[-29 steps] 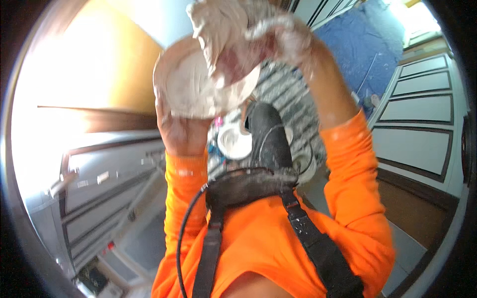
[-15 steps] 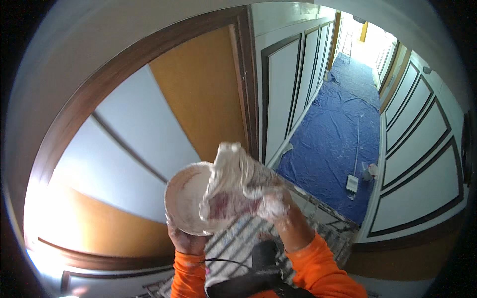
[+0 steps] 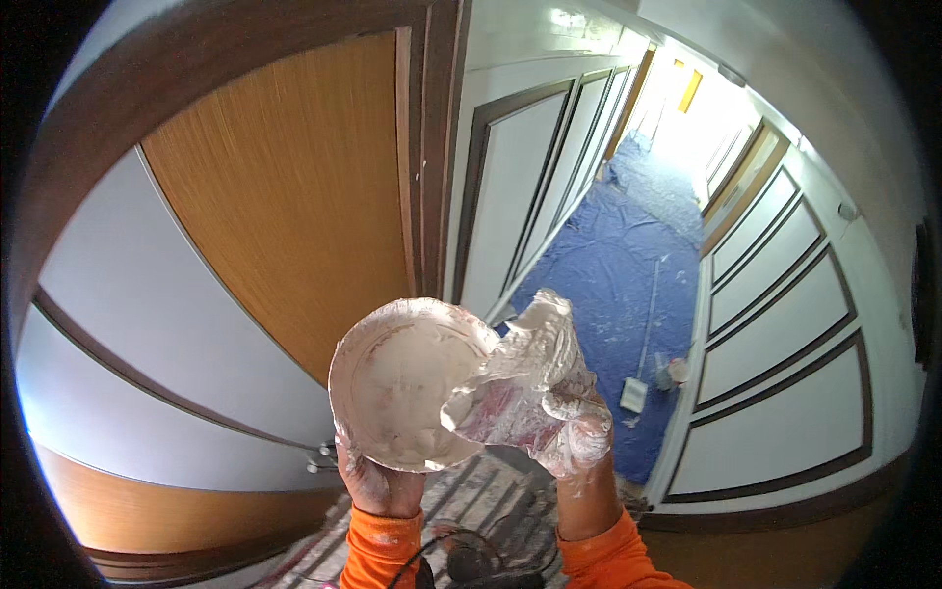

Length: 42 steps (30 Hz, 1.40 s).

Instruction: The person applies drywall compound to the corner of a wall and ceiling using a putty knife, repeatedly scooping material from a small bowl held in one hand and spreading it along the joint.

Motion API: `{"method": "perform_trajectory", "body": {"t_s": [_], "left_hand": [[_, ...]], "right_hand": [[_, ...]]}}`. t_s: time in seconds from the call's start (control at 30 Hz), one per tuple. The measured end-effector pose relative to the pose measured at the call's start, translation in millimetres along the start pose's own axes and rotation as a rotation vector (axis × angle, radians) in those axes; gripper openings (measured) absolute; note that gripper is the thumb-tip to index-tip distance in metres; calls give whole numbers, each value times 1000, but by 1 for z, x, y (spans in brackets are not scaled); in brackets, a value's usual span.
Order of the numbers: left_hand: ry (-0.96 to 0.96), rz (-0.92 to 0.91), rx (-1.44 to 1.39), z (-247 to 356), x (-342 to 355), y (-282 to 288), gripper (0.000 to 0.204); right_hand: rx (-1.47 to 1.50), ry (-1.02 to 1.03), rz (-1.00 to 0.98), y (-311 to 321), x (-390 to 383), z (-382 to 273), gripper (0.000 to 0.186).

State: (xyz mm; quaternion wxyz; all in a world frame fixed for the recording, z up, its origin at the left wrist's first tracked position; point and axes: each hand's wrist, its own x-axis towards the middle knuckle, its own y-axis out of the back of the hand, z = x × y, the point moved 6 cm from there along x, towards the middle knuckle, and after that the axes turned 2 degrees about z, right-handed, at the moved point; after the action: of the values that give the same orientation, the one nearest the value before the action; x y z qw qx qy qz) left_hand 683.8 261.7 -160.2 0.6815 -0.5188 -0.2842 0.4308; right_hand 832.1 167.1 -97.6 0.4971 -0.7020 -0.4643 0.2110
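Note:
My left hand (image 3: 381,486) grips a round, shallow container (image 3: 407,378) from below and the left, its inside smeared with off-white paste. My right hand (image 3: 584,442) is closed on a wide scraper (image 3: 496,412), partly pink under thick, lumpy white paste. The scraper lies at the container's right rim, overlapping it in view; I cannot tell if they touch. Paste coats my right fingers and streaks my left hand.
A wood-and-white panelled door (image 3: 275,196) in a dark frame stands at left. A corridor runs ahead between panelled walls (image 3: 775,383), with a blue sheet (image 3: 608,275), a pole, a white flat item (image 3: 633,393) and a small container (image 3: 677,371). A striped mat (image 3: 461,501) lies below.
The view has swung up from my body and the floor to the door and corridor. The scraper has moved rightward, off the middle of the container, uncovering more of its inside.

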Motion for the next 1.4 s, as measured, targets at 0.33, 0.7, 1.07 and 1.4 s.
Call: {"method": "perform_trajectory", "body": {"t_s": [0.33,0.7,1.07,1.4], "left_hand": [[70,64,-138,-37,52,29,56],[-55,87,-183,-17,92,1,57],[-199,73,-183,29,67,-45,57],[-147,-167,3,94,27,-148,60]], "right_hand": [[-163,17,90,14,61,-15,54],[-281,-49,-111,3,124,-5,55],[-161,-188,-330,-89,120,17,51],[-114,-131,-424,-245,139,6,39]]}}
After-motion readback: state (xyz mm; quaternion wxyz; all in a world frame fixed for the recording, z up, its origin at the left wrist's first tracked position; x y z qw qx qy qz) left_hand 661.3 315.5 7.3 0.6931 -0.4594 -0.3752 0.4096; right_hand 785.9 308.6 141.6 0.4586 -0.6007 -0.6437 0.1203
